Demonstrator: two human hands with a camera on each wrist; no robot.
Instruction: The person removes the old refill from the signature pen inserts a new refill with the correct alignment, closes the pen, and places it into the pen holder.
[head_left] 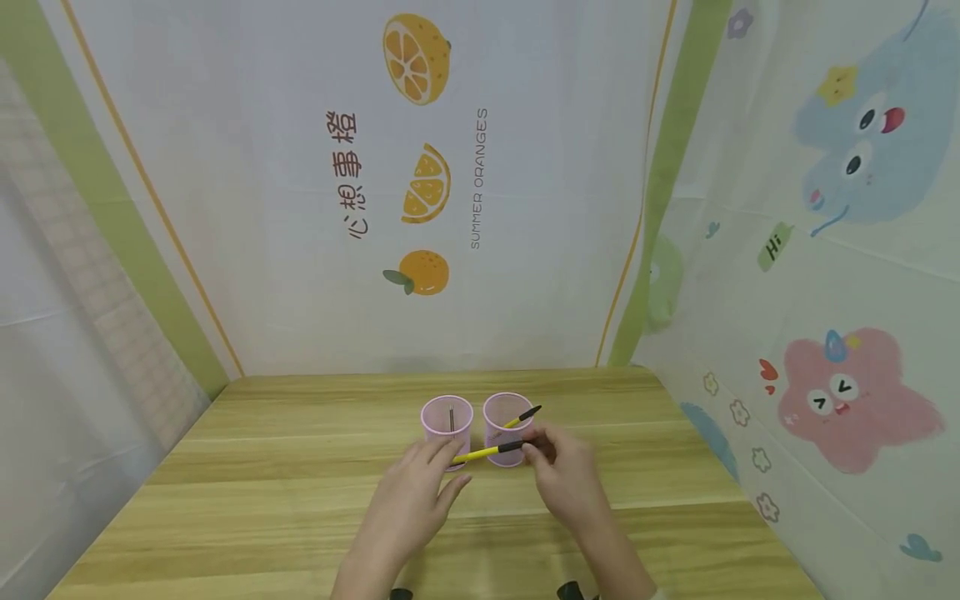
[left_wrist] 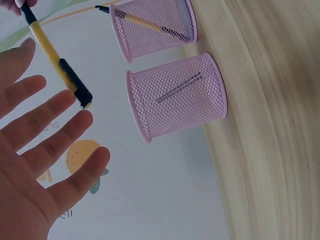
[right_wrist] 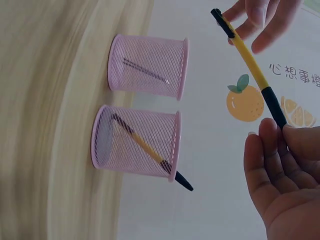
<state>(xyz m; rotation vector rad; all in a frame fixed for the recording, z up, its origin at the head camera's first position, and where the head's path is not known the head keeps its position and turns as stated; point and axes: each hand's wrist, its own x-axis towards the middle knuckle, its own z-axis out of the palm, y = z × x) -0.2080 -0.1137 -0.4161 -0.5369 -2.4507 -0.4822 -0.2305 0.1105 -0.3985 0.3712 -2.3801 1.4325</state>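
My right hand (head_left: 570, 479) pinches a yellow pen (right_wrist: 251, 62) with black ends, thumb and fingertips on one black end. The pen is held up in front of two pink mesh cups. At its other end is my left hand (left_wrist: 42, 145), fingers spread and fairly straight, with the fingertips right at the black clip end in the left wrist view. The left cup (head_left: 447, 417) holds thin dark sticks (right_wrist: 145, 70). Another yellow and black pen (right_wrist: 145, 145) leans in the right cup (right_wrist: 135, 170), its black tip sticking out over the rim.
Both cups stand side by side on a wood-patterned tabletop (head_left: 300, 450). A white cloth (head_left: 540, 250) with printed oranges hangs behind the table. To the right is another cloth (head_left: 825, 283) with cartoon figures. Dark objects (head_left: 572, 590) show at the bottom edge.
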